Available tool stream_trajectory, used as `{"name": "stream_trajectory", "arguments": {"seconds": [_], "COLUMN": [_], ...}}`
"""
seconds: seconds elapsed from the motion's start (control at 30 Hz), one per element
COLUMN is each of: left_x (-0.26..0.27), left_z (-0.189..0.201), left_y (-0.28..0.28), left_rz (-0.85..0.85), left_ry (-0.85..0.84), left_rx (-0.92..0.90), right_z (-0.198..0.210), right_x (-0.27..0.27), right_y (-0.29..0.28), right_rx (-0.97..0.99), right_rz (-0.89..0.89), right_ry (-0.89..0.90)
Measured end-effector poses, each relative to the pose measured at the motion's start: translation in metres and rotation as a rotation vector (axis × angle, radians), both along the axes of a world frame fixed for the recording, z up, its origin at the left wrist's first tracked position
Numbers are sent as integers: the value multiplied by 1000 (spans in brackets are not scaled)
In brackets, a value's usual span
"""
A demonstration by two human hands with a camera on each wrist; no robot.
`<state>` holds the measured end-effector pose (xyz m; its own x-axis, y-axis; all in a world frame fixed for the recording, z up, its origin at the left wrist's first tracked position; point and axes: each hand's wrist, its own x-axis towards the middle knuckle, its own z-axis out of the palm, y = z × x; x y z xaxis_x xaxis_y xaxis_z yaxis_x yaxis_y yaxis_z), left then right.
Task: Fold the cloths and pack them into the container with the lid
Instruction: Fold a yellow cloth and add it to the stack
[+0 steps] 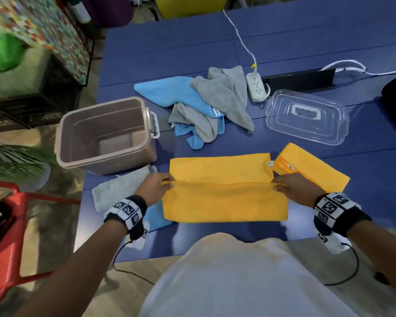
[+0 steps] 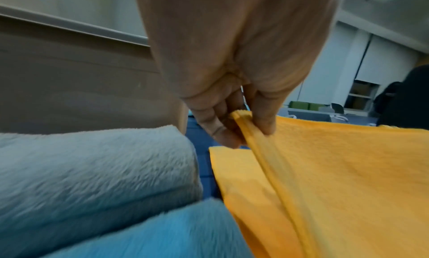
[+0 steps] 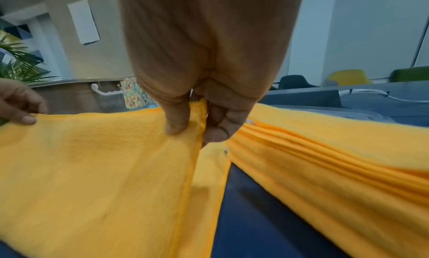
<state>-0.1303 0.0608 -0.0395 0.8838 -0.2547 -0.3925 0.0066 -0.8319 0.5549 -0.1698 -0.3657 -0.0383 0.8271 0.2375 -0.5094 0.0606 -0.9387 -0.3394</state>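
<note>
A yellow cloth [image 1: 224,188] lies spread near the front edge of the blue table [image 1: 169,49]. My left hand [image 1: 157,185] pinches the left end of its raised edge [image 2: 246,126]. My right hand [image 1: 288,186] pinches the right end [image 3: 197,118]. The near half is lifted over the far half. A folded yellow cloth [image 1: 311,165] lies just right of it. The beige container [image 1: 105,133] stands open and empty at the left. Its clear lid [image 1: 306,116] lies at the right. Crumpled blue and grey cloths [image 1: 204,101] are heaped behind.
A folded grey cloth [image 1: 121,186] and a blue cloth [image 1: 156,216] lie under my left wrist. A white power strip [image 1: 256,86] with its cable and a black box [image 1: 302,80] sit at the back. A red chair [image 1: 9,229] stands left of the table.
</note>
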Motion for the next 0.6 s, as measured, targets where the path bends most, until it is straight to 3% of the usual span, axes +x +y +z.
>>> {"name": "stream_trajectory", "arguments": {"seconds": [0.13,0.33,0.5,0.6], "left_x": [46,90,102,107], "left_z": [-10,-39,-57,-60], "left_y": [-16,-25,-26,-27], "left_rz": [55,-25,-132,-193], "left_ry": [-77,-63,-28,9], "left_rx": [90,239,301,347], "right_z": [4,0,-5,-13], "right_x": [29,61,87,109], "right_y": [14,25,38,50], "right_rx": [-5,-110,-409,-536], "right_rz": [-25,-12,169,239], "right_ry": [-96,-30,-178,-128]}}
